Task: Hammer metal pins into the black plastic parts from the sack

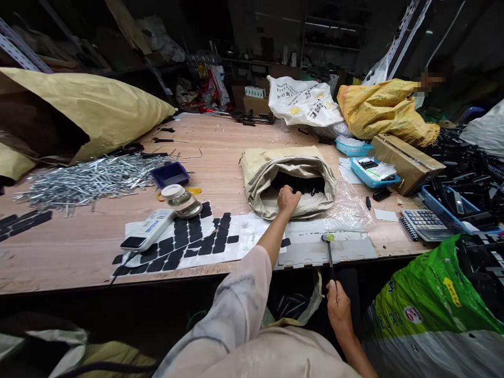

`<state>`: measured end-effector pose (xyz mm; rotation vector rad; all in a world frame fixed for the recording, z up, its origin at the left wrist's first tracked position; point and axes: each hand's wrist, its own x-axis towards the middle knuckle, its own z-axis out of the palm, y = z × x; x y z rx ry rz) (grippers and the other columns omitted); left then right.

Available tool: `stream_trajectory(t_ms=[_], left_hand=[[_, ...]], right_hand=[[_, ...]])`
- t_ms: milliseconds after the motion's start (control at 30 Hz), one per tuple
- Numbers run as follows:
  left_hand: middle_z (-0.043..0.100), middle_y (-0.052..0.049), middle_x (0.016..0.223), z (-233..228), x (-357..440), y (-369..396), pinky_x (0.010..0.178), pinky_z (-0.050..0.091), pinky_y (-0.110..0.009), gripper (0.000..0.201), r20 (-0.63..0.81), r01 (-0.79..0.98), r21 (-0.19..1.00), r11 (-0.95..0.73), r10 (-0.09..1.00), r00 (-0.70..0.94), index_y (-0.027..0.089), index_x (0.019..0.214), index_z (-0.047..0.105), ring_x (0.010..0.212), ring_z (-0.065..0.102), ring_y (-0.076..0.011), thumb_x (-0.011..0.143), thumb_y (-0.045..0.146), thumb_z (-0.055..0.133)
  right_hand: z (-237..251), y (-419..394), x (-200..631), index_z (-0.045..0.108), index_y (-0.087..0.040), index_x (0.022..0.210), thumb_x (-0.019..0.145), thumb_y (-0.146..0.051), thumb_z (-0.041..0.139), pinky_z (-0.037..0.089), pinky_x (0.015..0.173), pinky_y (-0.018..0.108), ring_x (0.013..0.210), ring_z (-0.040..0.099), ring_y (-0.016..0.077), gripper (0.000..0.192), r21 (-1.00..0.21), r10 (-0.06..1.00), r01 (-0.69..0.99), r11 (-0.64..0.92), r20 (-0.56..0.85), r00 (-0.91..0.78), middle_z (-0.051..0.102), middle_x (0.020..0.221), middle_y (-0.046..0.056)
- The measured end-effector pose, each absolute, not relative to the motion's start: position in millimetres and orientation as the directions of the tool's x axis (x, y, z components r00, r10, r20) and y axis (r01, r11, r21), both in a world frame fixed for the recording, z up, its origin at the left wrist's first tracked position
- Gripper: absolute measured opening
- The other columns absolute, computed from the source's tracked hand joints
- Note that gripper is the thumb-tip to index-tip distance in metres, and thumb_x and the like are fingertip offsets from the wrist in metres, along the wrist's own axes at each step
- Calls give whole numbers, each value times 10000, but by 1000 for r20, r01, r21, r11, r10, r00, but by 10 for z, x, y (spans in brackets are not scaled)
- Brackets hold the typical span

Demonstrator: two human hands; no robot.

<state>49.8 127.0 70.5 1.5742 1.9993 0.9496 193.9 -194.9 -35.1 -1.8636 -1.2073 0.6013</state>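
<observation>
Head view shows the big table with a sack on it. Left hand is curled on the sack's open edge. Right hand is closed around a small hammer. Work looks only just started.

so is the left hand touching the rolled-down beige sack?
Touching: head view shows the left hand resting on the open rim of the rolled-down beige sack.
</observation>
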Motion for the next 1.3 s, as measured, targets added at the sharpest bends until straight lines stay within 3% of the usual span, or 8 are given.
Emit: stream_trajectory(t_ms=[167, 433, 533, 667, 767, 967, 1300], left_hand=[[718, -240, 1117, 495, 626, 1782, 859, 513, -412, 275, -149, 728, 614, 306, 950, -274, 124, 1005, 739, 1085, 686, -361, 853, 342, 668], [727, -211, 1124, 552, 387, 1705, 840, 513, -392, 225, -179, 763, 551, 337, 941, -286, 139, 1005, 747, 1061, 692, -336, 862, 298, 679], [745, -120, 1029, 537, 174, 1244, 835, 496, -350, 201, 1, 751, 639, 165, 977, -214, 188, 1040, 734, 971, 688, -265, 903, 306, 647], [718, -69, 1031, 358, 81, 447, 860, 484, -328, 243, 300, 677, 688, -262, 952, 64, 204, 1149, 710, 945, 630, -215, 936, 264, 609], [690, -63, 1009, 190, 151, 44, 895, 469, -352, 255, 315, 643, 634, -428, 903, 290, 219, 1150, 724, 971, 586, -223, 915, 218, 623], [624, -61, 963, 58, 250, -45, 876, 436, -369, 248, 256, 699, 555, -451, 892, 372, 229, 1108, 760, 938, 540, -225, 876, 270, 681], [614, -51, 973, 56, 245, -3, 821, 407, -359, 203, 236, 693, 562, -452, 890, 390, 286, 1075, 794, 916, 510, -214, 918, 340, 677]], right_hand=[[-390, -1950, 1926, 568, -250, 736, 950, -773, 293, 420, 506, 305, 478, 565, 208, 629, -845, 901, 494, -207, 32, 433, 606, 567, 46], [-354, -1956, 1923, 561, -241, 764, 966, -750, 291, 417, 517, 298, 498, 558, 201, 611, -848, 908, 486, -210, 16, 420, 607, 585, 48], [-324, -1953, 1925, 558, -242, 760, 969, -745, 289, 435, 537, 301, 511, 572, 204, 607, -847, 907, 483, -222, 2, 421, 618, 594, 53], [-287, -1945, 1946, 580, -236, 786, 973, -731, 286, 446, 550, 298, 525, 584, 201, 606, -837, 910, 496, -230, -4, 415, 641, 622, 58], [-260, -1948, 1984, 593, -227, 791, 971, -729, 272, 439, 551, 292, 540, 582, 197, 622, -828, 913, 508, -236, -10, 407, 639, 631, 55], [-123, -1985, 1978, 623, -210, 806, 976, -710, 279, 414, 545, 275, 534, 543, 177, 630, -813, 927, 532, -236, -23, 376, 605, 606, 28], [62, -1793, 1882, 631, -203, 843, 981, -695, 273, 382, 559, 282, 554, 551, 185, 624, -771, 940, 609, -185, 42, 339, 633, 638, 54]])
